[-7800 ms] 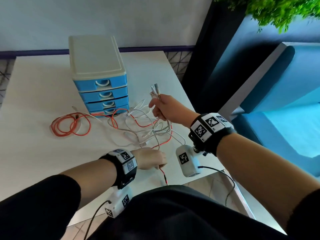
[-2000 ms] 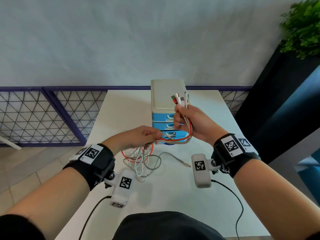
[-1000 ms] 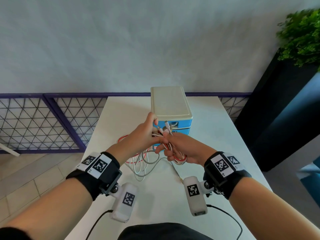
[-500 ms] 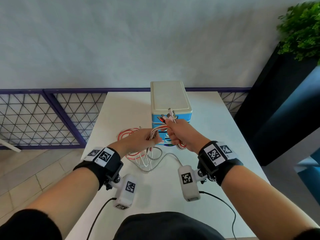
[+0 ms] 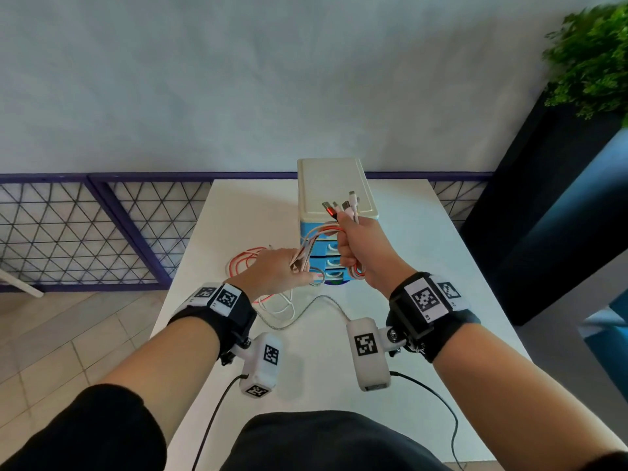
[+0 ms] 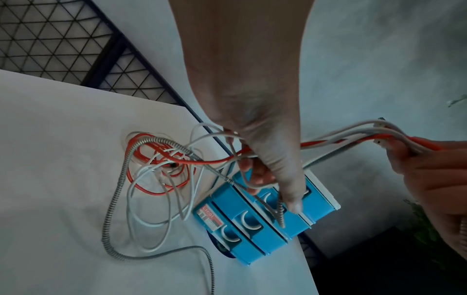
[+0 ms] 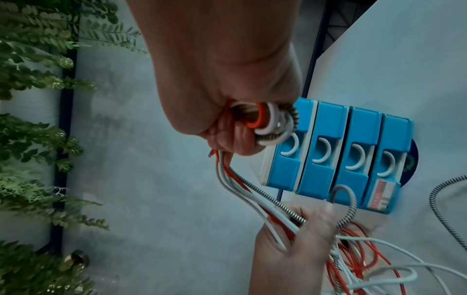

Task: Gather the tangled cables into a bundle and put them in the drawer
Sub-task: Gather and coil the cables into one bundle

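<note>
My right hand (image 5: 358, 248) grips a small coil of orange, white and braided grey cables (image 7: 265, 123), and their connector ends (image 5: 343, 205) stick up above the fist. From it the strands (image 6: 341, 139) run down-left into my left hand (image 5: 277, 273), which holds them between thumb and curled fingers (image 6: 260, 179). The rest of the cables (image 6: 156, 159) lie tangled on the white table (image 5: 339, 375), left of the drawer unit (image 5: 334, 185). Both hands hover in front of its blue drawers (image 7: 341, 159), all pushed in.
The drawer unit stands at the table's far middle, on a dark blue disc (image 6: 220, 245). A braided grey cable (image 5: 306, 314) trails toward me. A purple mesh railing (image 5: 102, 232) runs behind and left; a dark pillar (image 5: 543, 215) and plant (image 5: 591, 62) stand right.
The hands, together a second ago, have drawn apart. My right hand rose with the coil and the left slid down the strands, stretching a length between them.
</note>
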Demonstrator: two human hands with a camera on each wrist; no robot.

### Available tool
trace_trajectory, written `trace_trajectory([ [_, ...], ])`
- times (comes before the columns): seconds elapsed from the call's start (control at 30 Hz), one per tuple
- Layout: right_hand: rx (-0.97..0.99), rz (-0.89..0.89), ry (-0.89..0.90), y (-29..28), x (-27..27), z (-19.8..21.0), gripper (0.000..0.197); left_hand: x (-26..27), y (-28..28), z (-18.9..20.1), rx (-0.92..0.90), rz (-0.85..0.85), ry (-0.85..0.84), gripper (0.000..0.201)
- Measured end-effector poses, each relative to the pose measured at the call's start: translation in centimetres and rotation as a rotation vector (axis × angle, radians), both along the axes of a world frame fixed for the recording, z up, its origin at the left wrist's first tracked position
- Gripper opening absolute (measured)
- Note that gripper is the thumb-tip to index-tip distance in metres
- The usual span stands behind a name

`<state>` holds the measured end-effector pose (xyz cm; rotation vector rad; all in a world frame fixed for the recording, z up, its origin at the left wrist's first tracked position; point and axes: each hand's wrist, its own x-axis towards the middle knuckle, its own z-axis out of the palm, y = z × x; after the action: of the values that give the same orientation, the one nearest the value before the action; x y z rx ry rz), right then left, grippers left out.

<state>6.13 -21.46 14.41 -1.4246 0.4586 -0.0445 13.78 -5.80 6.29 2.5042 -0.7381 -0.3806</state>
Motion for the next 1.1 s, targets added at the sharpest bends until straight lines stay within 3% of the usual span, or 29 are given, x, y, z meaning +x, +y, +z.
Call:
trace_trajectory([
  [0.1,-0.003,-0.066,-0.025,-0.9,0.2,0.6,0.031,-0.2,0.7,-0.9,-0.073,0.007,0.007,0.050],
  [0.3,-0.088,-0.130,-0.022,-2.3,0.4,0.7,0.035,-0.4,1.9,-1.6,-0.200,0.084,0.007,0.025],
  [0.43,-0.117,-0.144,-0.006,-3.0,0.6,1.0,0.032,0.1,2.9,-1.8,-0.279,0.109,0.103,0.016],
  [0.73,-0.065,-0.156,-0.074,-2.7,1.6,1.8,0.043,-0.5,3.7,-3.6,0.074,0.067,0.103,0.009],
  [0.9,-0.025,-0.180,-0.102,-3.2,1.7,2.7,0.029,-0.9,4.9,-5.0,0.395,0.051,0.078,0.042],
  [0.97,-0.014,-0.198,-0.101,-3.3,1.8,2.9,0.032,-1.4,5.2,-5.0,0.480,0.053,0.069,0.055],
  [1.03,-0.007,-0.201,-0.097,-3.2,1.8,2.9,0.034,-1.8,5.2,-4.6,0.519,0.085,0.101,0.069],
  [1.1,0.009,-0.188,-0.089,-3.2,1.8,2.9,0.034,-1.7,5.2,-4.5,0.497,0.106,0.161,0.067],
])
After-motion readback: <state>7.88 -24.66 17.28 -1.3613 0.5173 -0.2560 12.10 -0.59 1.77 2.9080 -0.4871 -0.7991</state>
